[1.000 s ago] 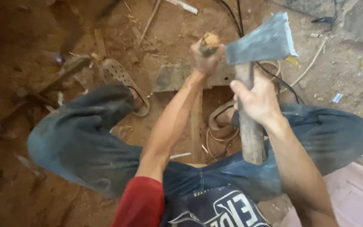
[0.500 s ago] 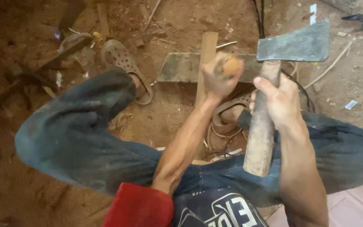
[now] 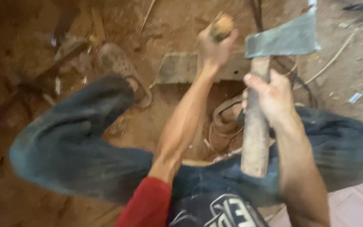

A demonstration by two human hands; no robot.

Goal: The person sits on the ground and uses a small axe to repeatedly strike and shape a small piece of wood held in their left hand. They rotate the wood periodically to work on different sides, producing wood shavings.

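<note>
Head view, catalogued around the grey slab [image 3: 181, 67] on the dirt floor.

- Hatchet [image 3: 280, 40]: flat grey steel head raised just right of the slab, blade pointing right. Your right hand [image 3: 274, 98] is clenched on the thick wooden haft [image 3: 255, 134] just below the head. Judged head-heavy and rigid, with a rough, dry haft; your high grip suits short, controlled chops.
- Small brown wooden piece [image 3: 221, 25]: above the slab's right end, grasped in your left hand [image 3: 213, 48], top end poking out. Likely light and stiff; keep fingers below the exposed tip.
- Sandal [image 3: 122, 69]: left of the slab.
- Tan strap [image 3: 225, 113]: coiled below the slab.
</note>
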